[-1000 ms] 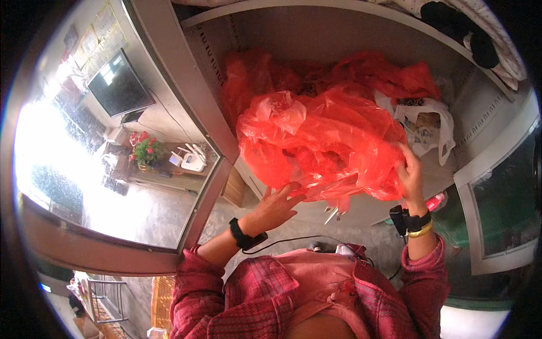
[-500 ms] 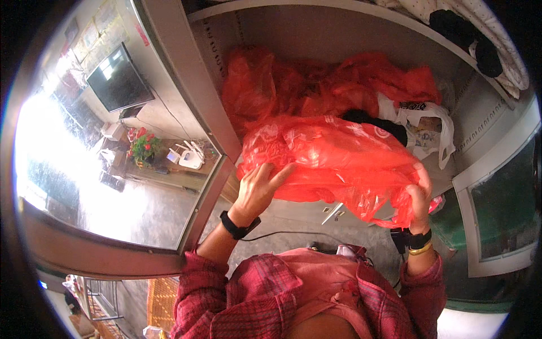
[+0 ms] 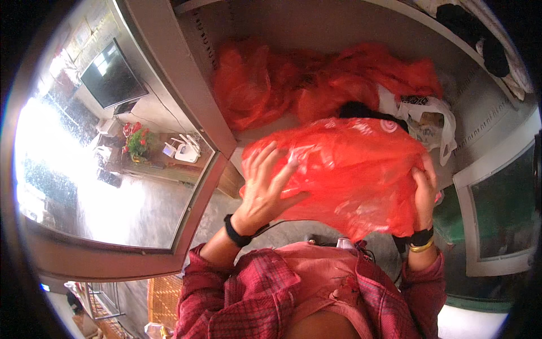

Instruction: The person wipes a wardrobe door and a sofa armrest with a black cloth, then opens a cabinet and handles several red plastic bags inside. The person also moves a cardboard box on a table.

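Observation:
A red plastic bag (image 3: 344,175) is spread out in front of me, just outside an open cupboard. My left hand (image 3: 261,189) lies against its left part with the fingers stretched apart. At the bag's right edge, my right hand (image 3: 424,189) is closed on the plastic, thumb on the near side. More crumpled red plastic bags (image 3: 243,85) lie on the shelf behind it. Beside them on the right are a white plastic bag (image 3: 447,130) and a black item (image 3: 361,110), partly hidden by the red bag.
The cupboard's glass door (image 3: 183,209) stands open at the left, and another glazed door (image 3: 499,198) at the right. Beyond the left glass are a television (image 3: 116,76), a red-flowered plant (image 3: 137,144) and a white router (image 3: 187,151). Cloth (image 3: 474,34) lies on the upper shelf.
My left fingers have opened out and moved up over the bag. The bag now looks flatter and more spread, its lower edge hanging differently. My right hand still grips its right side.

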`<move>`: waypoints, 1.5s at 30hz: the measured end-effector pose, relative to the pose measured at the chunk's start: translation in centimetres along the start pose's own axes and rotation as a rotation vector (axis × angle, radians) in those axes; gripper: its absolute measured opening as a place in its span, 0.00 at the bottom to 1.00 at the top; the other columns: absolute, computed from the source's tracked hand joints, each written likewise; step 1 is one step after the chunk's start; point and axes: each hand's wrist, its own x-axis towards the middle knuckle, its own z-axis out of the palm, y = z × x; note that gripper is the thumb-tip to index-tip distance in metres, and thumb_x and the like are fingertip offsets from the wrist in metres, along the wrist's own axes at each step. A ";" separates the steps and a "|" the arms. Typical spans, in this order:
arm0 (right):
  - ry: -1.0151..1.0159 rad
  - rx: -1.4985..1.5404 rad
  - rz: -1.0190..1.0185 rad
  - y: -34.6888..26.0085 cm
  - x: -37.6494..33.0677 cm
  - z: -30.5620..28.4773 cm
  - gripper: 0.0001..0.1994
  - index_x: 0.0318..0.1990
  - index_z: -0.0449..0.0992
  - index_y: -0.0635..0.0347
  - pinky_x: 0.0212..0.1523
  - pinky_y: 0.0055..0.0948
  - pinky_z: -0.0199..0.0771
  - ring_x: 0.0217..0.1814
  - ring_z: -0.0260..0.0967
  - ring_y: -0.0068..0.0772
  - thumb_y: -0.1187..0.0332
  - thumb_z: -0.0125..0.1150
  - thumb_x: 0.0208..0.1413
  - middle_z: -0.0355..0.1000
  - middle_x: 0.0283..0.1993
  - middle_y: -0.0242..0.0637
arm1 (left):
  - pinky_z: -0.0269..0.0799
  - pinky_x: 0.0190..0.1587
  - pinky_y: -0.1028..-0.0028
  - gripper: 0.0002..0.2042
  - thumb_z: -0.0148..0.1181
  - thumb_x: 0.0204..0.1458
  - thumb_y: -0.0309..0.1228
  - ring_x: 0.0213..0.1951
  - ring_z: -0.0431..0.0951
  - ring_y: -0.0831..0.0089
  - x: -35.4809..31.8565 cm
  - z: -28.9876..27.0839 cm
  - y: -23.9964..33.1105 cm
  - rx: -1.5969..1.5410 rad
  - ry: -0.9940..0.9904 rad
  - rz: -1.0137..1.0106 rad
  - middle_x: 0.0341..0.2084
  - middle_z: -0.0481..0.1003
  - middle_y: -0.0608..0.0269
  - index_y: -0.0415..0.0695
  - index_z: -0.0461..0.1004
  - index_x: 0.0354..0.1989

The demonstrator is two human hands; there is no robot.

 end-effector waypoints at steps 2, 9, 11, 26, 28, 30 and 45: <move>-0.101 -0.021 -0.009 0.1 -0.7 0.8 0.22 0.58 0.67 0.66 0.59 0.27 0.62 0.57 0.65 0.27 0.75 0.48 0.54 0.69 0.56 0.36 | 0.49 0.62 0.44 0.31 0.67 0.36 0.27 0.62 0.59 0.53 2.0 1.2 0.6 -0.007 -0.066 0.045 0.49 0.69 0.52 0.47 0.68 0.56; -0.469 -1.059 -0.467 -6.1 0.2 1.6 0.25 0.59 0.67 0.57 0.64 0.39 0.57 0.66 0.57 0.44 0.67 0.59 0.52 0.59 0.64 0.50 | 0.70 0.48 0.58 0.18 0.56 0.41 0.23 0.37 0.77 0.54 3.5 3.2 -0.3 -0.077 -0.241 0.091 0.29 0.75 0.55 0.44 0.68 0.45; -0.514 -0.958 -0.597 -7.7 -0.9 3.0 0.28 0.61 0.65 0.55 0.65 0.44 0.54 0.69 0.52 0.49 0.62 0.62 0.51 0.53 0.67 0.52 | 0.74 0.40 0.61 0.13 0.53 0.45 0.26 0.33 0.77 0.56 3.3 3.6 1.4 0.011 -0.420 0.059 0.26 0.74 0.55 0.44 0.68 0.42; 0.076 -0.447 -0.363 -3.0 2.0 2.0 0.15 0.44 0.74 0.65 0.48 0.30 0.69 0.43 0.70 0.31 0.63 0.44 0.65 0.74 0.41 0.38 | 0.73 0.40 0.60 0.14 0.60 0.46 0.32 0.39 0.76 0.50 -2.5 0.3 -2.1 -0.278 -0.632 -0.286 0.34 0.76 0.47 0.41 0.72 0.40; -0.126 -0.323 -0.238 -2.6 3.8 3.0 0.15 0.52 0.71 0.64 0.55 0.31 0.65 0.52 0.68 0.32 0.65 0.46 0.63 0.71 0.49 0.41 | 0.73 0.40 0.59 0.14 0.61 0.47 0.32 0.39 0.76 0.48 -3.9 -1.4 -2.6 -0.183 -0.496 -0.356 0.35 0.75 0.47 0.41 0.72 0.42; -0.394 -0.083 -0.145 -2.4 6.5 5.0 0.20 0.58 0.66 0.63 0.62 0.32 0.59 0.64 0.60 0.34 0.64 0.48 0.61 0.63 0.61 0.44 | 0.73 0.39 0.58 0.17 0.62 0.47 0.35 0.38 0.76 0.47 -5.1 -3.3 -2.6 -0.018 -0.443 -0.456 0.35 0.74 0.47 0.43 0.71 0.44; -0.891 -0.327 -0.829 3.5 6.2 34.1 0.09 0.34 0.71 0.65 0.27 0.36 0.74 0.26 0.74 0.38 0.68 0.58 0.51 0.71 0.22 0.47 | 0.66 0.28 0.70 0.29 0.57 0.55 0.44 0.22 0.70 0.69 -8.3 -7.4 -1.8 -0.122 -0.088 -0.755 0.36 0.73 0.52 0.39 0.61 0.60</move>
